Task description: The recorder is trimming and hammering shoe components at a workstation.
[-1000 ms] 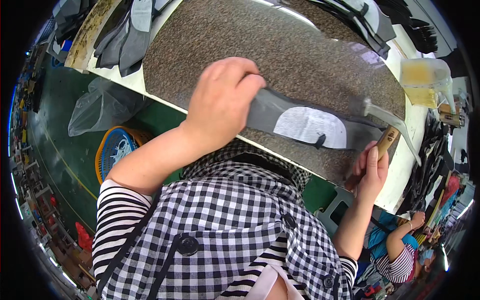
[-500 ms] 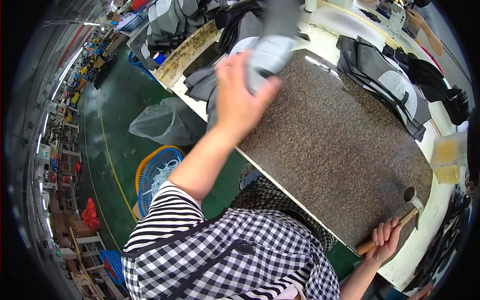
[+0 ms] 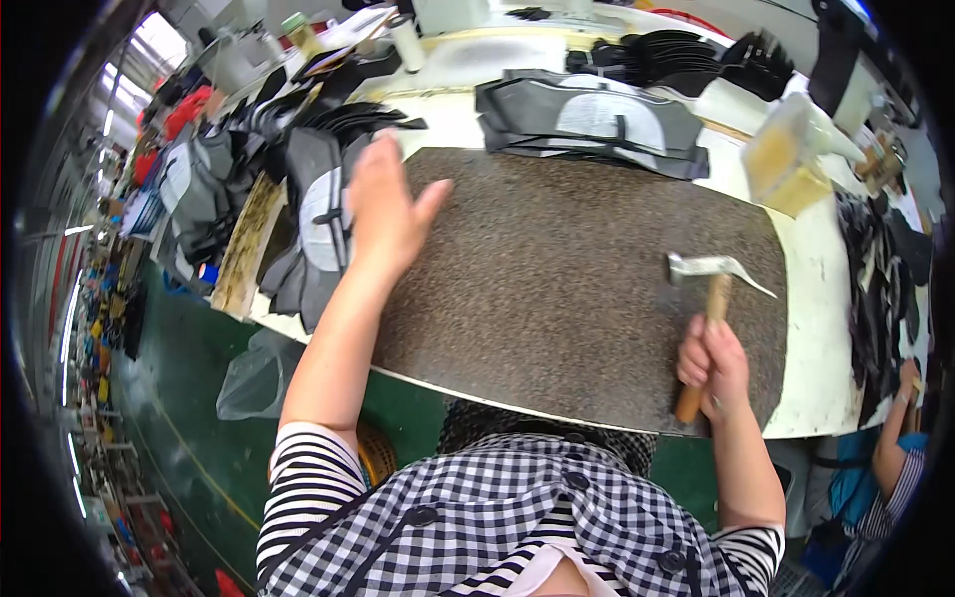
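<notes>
My left hand, thumb spread from the fingers and slightly blurred, hovers at the left end of a brown speckled board. Nothing shows in its grasp. Beside it, partly behind the fingers, lies a stack of dark grey cut pieces with a pale rounded patch and a black strip on top. My right hand is wrapped round the wooden handle of a hammer above the board's right part. The hammer's metal head points away from me, with a round face on the left and a thin curved tail on the right.
Along the board's far edge lies another stack of grey pieces, with black curved pieces behind it. A yellowish translucent container stands at the right. Black scraps hang beyond it. Another person's arm shows far right.
The blurred grey piece at my left hand is out of its fingers, and the hand stands apart beside the stack. My right hand has brought the hammer inward over the board. The view has turned right.
</notes>
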Demonstrator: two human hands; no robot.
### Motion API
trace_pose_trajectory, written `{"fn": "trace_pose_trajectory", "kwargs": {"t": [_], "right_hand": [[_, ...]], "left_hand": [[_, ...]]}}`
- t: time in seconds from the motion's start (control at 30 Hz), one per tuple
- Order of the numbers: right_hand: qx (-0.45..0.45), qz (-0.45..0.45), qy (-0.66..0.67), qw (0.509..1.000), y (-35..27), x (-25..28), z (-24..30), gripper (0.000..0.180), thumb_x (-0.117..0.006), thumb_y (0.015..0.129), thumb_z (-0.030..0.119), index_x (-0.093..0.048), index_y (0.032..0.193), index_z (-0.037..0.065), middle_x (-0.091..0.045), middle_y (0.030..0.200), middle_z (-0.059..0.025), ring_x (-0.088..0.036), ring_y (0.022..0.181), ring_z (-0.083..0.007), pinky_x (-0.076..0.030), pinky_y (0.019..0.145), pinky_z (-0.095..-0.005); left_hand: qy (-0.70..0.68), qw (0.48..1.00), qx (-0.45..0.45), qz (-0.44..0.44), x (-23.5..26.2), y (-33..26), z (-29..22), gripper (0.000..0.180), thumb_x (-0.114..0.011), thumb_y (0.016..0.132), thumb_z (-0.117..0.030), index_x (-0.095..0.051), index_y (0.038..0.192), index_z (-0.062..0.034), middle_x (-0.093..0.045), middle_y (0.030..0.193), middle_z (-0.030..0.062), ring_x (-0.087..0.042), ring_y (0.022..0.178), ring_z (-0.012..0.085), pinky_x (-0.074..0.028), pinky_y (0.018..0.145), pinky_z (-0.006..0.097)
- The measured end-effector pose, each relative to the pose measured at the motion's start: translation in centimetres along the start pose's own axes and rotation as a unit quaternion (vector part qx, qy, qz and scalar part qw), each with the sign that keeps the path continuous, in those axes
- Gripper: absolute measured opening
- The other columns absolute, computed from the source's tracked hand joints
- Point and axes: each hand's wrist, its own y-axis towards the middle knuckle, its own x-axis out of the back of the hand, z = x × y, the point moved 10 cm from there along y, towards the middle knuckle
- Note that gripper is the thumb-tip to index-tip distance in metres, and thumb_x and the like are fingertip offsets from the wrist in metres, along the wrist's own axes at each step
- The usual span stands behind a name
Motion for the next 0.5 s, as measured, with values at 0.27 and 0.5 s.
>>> {"fn": "trace_pose_trajectory", "kwargs": {"t": [0.27, 0.5], "right_hand": [[-0.072, 0.145, -0.038, 0.986, 1.6, -3.3, -0.7, 0.023, -0.052, 0.099, 0.029, -0.053, 0.099, 0.007, -0.042, 0.065, 0.0016, -0.037, 0.052, -0.0081, -0.033, 0.048, -0.0225], [0.007, 0.109, 0.064, 0.992, 0.9, -1.0, 1.0, 0.022, -0.052, 0.099, 0.03, -0.051, 0.097, 0.008, -0.038, 0.063, 0.0027, -0.035, 0.05, -0.0076, -0.031, 0.046, -0.022]], "left_hand": [[-0.159, 0.969, -0.191, 0.014, -10.9, 10.4, -20.3, 0.073, -0.062, 0.089, -0.041, -0.035, 0.139, 0.0037, -0.044, 0.138, 0.0245, -0.04, 0.132, 0.0359, -0.034, 0.109, 0.041], [-0.11, 0.947, -0.286, 0.094, -6.3, 1.2, -24.1, 0.026, -0.065, 0.078, -0.009, -0.054, 0.101, -0.004, -0.053, 0.092, 0.0138, -0.053, 0.091, 0.0327, -0.046, 0.078, 0.041]]}}
